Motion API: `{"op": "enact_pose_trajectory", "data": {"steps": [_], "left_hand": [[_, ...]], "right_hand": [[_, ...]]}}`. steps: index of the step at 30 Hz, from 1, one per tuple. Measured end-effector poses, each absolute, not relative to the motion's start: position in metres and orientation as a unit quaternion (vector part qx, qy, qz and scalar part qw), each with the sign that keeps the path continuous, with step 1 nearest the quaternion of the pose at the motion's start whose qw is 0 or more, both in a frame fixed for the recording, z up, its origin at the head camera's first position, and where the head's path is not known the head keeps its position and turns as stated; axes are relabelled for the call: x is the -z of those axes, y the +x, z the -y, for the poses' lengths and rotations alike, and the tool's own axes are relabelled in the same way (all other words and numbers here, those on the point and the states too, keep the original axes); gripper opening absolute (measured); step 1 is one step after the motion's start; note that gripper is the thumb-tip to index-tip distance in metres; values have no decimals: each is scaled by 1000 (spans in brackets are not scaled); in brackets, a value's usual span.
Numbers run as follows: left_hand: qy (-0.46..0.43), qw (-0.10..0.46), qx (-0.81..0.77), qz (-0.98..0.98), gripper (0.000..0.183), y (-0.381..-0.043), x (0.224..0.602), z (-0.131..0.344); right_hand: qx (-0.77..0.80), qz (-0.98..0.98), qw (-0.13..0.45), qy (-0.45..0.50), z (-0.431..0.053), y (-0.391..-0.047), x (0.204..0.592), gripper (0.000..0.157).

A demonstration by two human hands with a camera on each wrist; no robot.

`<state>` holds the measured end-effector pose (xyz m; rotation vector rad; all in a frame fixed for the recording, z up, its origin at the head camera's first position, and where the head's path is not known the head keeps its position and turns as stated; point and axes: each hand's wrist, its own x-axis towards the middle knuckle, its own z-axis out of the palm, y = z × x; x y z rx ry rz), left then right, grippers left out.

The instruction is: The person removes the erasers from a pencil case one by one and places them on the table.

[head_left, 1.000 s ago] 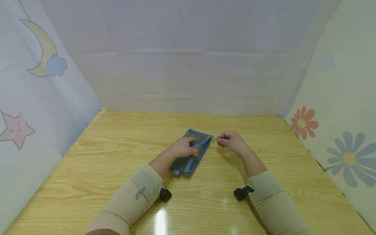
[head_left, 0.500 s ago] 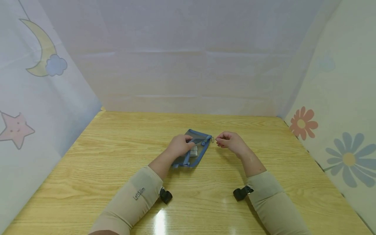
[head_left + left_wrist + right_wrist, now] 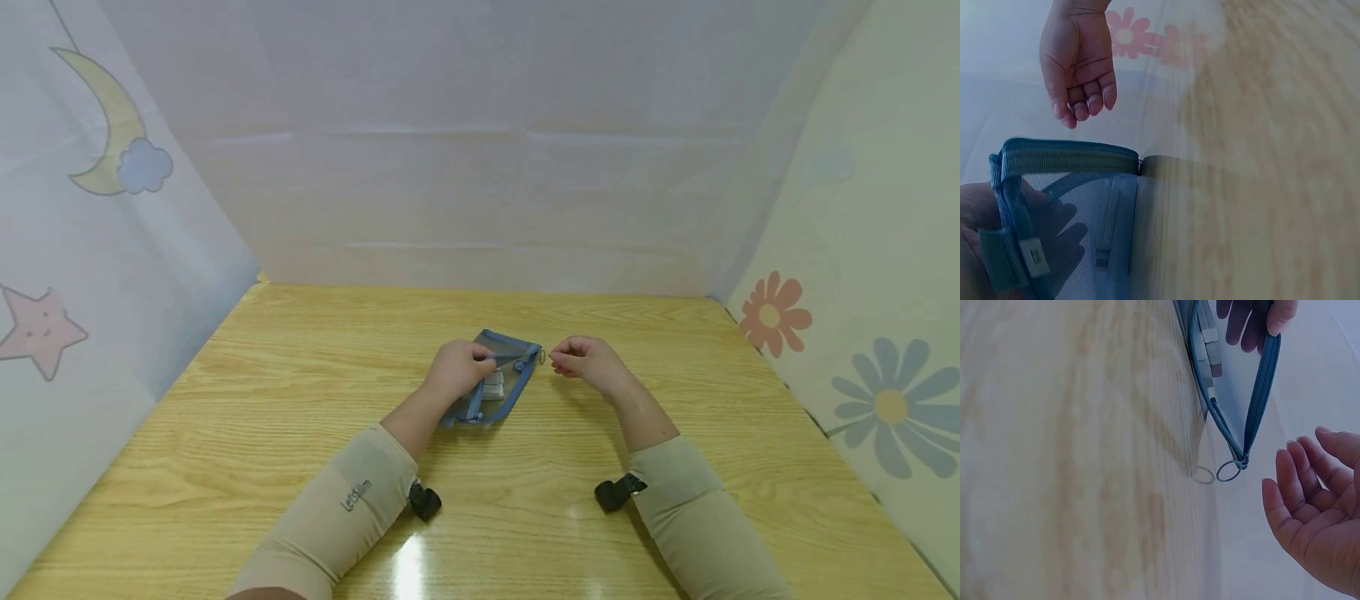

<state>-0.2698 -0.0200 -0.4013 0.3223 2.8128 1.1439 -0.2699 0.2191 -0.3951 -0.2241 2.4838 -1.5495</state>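
A blue mesh zip pouch (image 3: 510, 340) lies tilted on the table, its zipped mouth spread apart. Thumb and fingers of my left hand (image 3: 456, 368) pinch one edge of that mouth and hold it up; the right wrist view shows this grip on the zip band (image 3: 1262, 384). Inside the pouch sit small white block-like things (image 3: 492, 386), partly hidden by the mesh. A metal ring (image 3: 1229, 471) hangs from the pouch's far right corner. Just right of the ring, my right hand (image 3: 587, 358) hovers with loosely bent fingers, touching nothing.
The wooden table (image 3: 300, 375) runs under both arms. A pale cloth backdrop (image 3: 480, 167) stands behind it, with printed side panels left and right. Black camera mounts (image 3: 426, 502) sit on both wrists. A small tag (image 3: 1035, 257) is on the pouch's side.
My left hand has lifted the pouch's upper edge and shifted slightly left, so the mouth gapes and the white contents show. The pouch's near end has moved away from me. My right hand barely moved.
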Motion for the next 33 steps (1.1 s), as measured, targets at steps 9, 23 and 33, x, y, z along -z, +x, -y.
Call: {"op": "enact_pose_trajectory", "data": {"steps": [9,23,33], "left_hand": [[124,1,-340,-932,14,-269,400,18],[101,-40,-350,-930,8,-264,392,21],[99,-82,-355,-926,7,-263,388,24]], "right_hand": [[527,-840,104,-81,-219,-269,394,33],[527,-840,103,-81,-219,-270,396,33],[530,-837,103,-88,-218,-268,394,33]]}}
